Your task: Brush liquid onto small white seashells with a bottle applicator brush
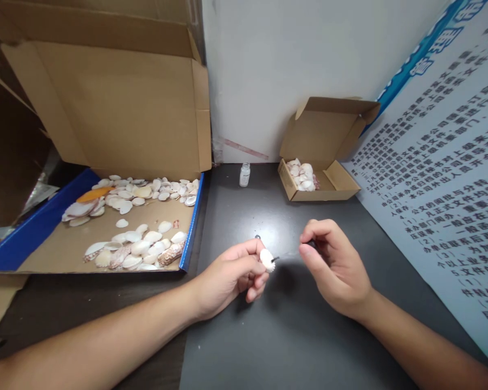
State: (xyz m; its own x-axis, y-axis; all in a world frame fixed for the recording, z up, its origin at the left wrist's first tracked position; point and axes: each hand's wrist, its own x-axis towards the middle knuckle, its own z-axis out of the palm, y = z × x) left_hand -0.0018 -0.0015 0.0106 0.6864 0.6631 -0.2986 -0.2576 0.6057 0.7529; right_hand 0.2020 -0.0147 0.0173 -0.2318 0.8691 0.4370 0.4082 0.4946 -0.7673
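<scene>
My left hand [238, 273] pinches a small white shell [267, 261] over the dark mat. A short dark tip touches or lies just in front of the shell's right side. My right hand [337, 262] is closed on a small black cap [311, 244], to the right of the shell. Between the cap and the dark tip runs a faint, thin, clear stem, hard to make out. Beyond the hands a small clear bottle [244, 176] with a label stands upright, its mouth uncovered.
A large open blue-edged box [192, 227] with several shells lies at the left. At the back right is a small open cardboard box [315, 195] holding several shells. A printed sheet [443, 162] slants along the right side. A small dark round object [257, 236] is behind my left hand.
</scene>
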